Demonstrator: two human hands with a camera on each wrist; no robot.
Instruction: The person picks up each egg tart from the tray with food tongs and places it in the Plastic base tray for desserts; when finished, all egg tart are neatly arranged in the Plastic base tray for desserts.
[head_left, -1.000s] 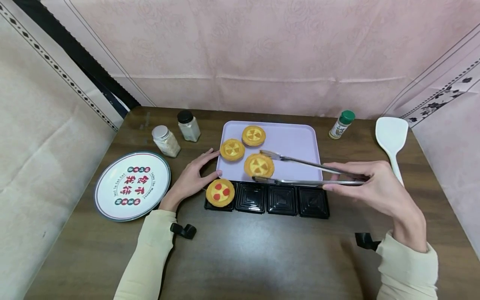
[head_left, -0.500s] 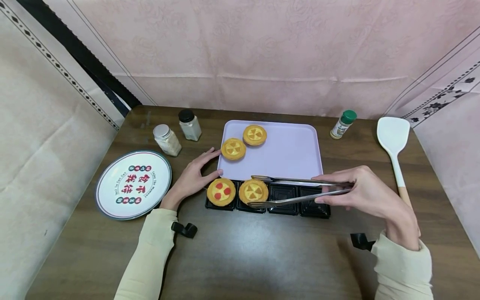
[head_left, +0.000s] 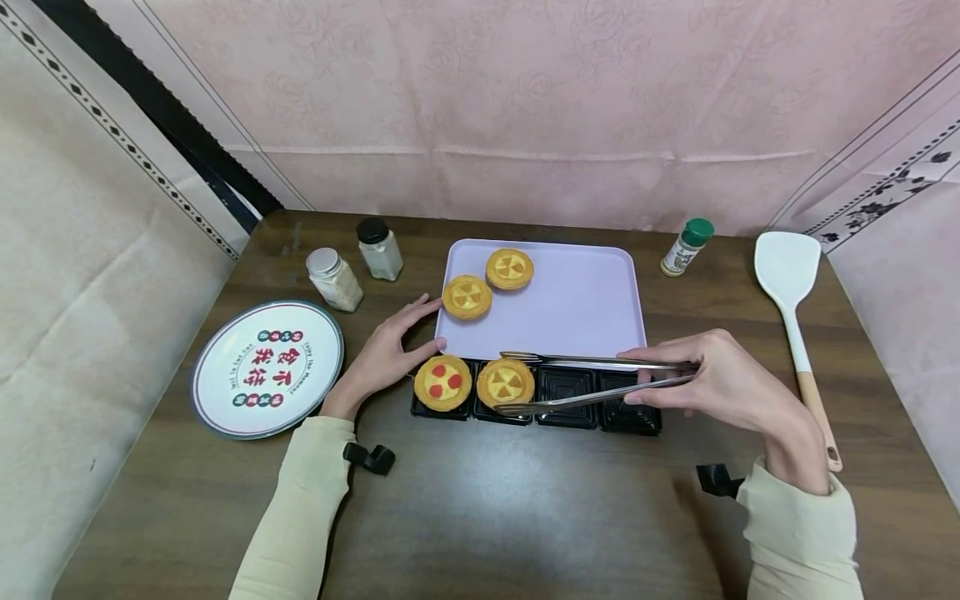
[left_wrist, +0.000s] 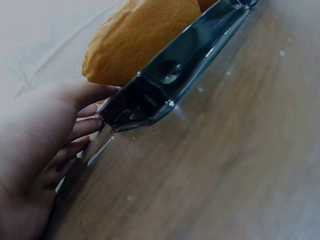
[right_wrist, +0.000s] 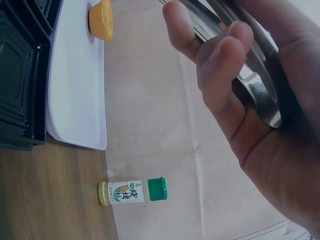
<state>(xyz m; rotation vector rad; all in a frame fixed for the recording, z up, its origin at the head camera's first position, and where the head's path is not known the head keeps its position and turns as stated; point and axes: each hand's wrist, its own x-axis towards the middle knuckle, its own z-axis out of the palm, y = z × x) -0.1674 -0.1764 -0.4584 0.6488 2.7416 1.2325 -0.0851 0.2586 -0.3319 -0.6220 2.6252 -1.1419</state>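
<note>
My right hand (head_left: 723,379) holds metal tongs (head_left: 592,363), which also show in the right wrist view (right_wrist: 250,75). The tong arms stand apart on either side of a yellow tart (head_left: 506,382) with wedge-shaped topping. That tart sits in the second compartment of a black four-part tray, whose bare third compartment (head_left: 566,392) is beside it. A tart with red dots (head_left: 442,383) fills the first compartment. My left hand (head_left: 382,354) has its fingers extended, fingertips at the left edge of a lilac tray (head_left: 570,300) and thumb by the black tray's corner.
Two yellow tarts (head_left: 467,297) lie on the lilac tray's left part. A round plate (head_left: 267,370) is at left, with a white-capped jar (head_left: 334,280) and black-capped jar (head_left: 379,249) behind. A green-capped shaker (head_left: 687,247) and white spatula (head_left: 787,275) stand at right.
The tongs carried a yellow tart from the lilac tray into the black tray's second compartment. My right hand has moved slightly left and nearer; the left hand stayed in place.
</note>
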